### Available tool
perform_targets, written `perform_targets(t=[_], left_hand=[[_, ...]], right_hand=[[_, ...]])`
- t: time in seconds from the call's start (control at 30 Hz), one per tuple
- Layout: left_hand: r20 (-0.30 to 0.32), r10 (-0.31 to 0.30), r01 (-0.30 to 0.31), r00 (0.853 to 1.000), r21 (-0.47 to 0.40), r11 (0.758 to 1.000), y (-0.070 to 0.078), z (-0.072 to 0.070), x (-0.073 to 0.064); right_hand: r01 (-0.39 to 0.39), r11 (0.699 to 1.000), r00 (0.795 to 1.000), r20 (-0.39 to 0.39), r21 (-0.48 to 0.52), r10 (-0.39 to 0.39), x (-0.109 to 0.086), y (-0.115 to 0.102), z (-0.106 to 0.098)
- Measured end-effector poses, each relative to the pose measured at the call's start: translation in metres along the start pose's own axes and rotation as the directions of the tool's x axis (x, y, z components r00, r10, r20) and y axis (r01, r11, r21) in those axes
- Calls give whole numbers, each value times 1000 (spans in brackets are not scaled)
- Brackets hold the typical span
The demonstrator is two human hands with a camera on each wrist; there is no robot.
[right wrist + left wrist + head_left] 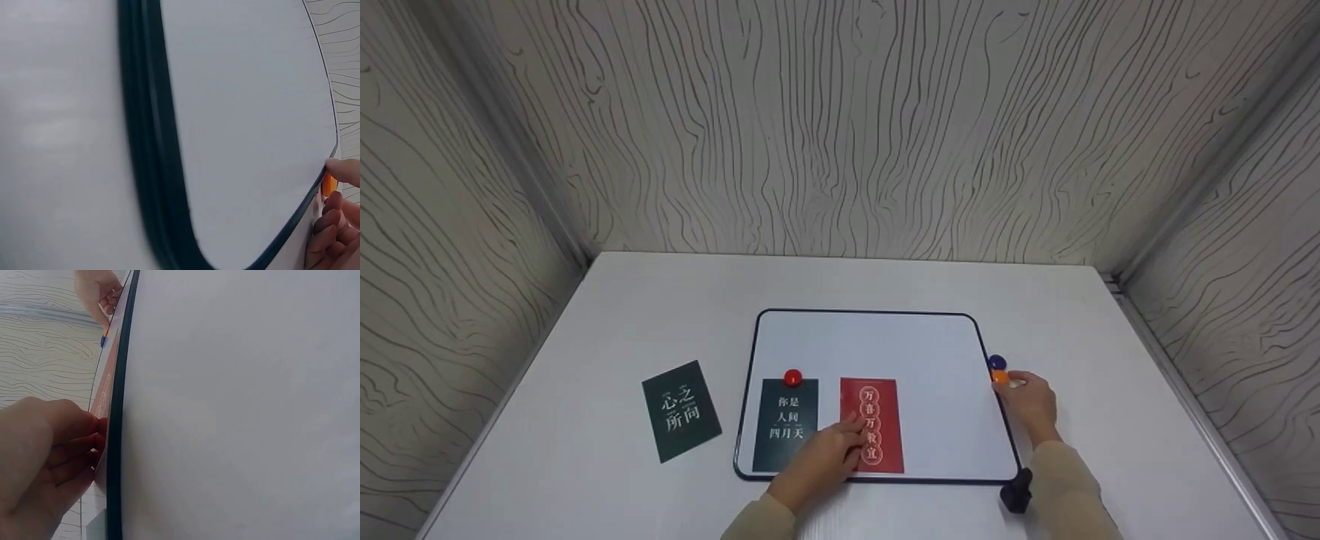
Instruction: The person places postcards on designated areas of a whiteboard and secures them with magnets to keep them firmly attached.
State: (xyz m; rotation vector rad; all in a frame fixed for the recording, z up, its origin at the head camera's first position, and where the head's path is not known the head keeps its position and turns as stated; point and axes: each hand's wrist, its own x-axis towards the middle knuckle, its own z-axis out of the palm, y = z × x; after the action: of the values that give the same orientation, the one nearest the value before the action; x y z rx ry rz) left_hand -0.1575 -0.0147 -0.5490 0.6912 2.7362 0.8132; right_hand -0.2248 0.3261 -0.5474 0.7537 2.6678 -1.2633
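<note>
My left hand (826,454) rests its fingers on the left side of a red card (885,409) with white Chinese characters. That card lies on a whiteboard (941,375) with a dark frame. To its left on the board is a dark green card (785,401), a round red magnet (793,377) at its top edge. At the board's right edge my right hand (1031,401) pinches a round orange magnet (1000,376) between thumb and finger; the right wrist view shows the orange magnet (330,184) too. A dark blue magnet (997,363) sits just behind it.
Another dark green card (682,411) lies tilted on the white table (660,300), left of the board. A black object (1016,492) is at the board's near right corner, beside the right sleeve. Wood-grain patterned panels (840,127) enclose the table at the back and sides.
</note>
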Motion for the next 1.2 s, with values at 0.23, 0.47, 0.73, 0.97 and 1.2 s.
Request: perform_targets(t=[0.23, 0.47, 0.73, 0.97, 1.2], left_hand=[[-12, 3, -3, 1000, 12, 1000, 1, 0, 0], [1, -8, 8, 1000, 4, 1000, 0, 1, 1], [-6, -4, 4, 1000, 7, 1000, 0, 1, 1], [-27, 12, -12, 1000, 9, 1000, 0, 1, 0], [-16, -3, 3, 1000, -23, 1000, 0, 1, 0]], right_hand=[[33, 999, 999, -27, -31, -34, 1, 1, -1], [26, 999, 999, -33, -24, -27, -1, 1, -1], [23, 999, 998, -56, -27, -24, -1, 0, 1], [60, 991, 995, -69, -117, -68, -1, -1, -2], [59, 990, 996, -63, -128, -68, 0, -1, -2]])
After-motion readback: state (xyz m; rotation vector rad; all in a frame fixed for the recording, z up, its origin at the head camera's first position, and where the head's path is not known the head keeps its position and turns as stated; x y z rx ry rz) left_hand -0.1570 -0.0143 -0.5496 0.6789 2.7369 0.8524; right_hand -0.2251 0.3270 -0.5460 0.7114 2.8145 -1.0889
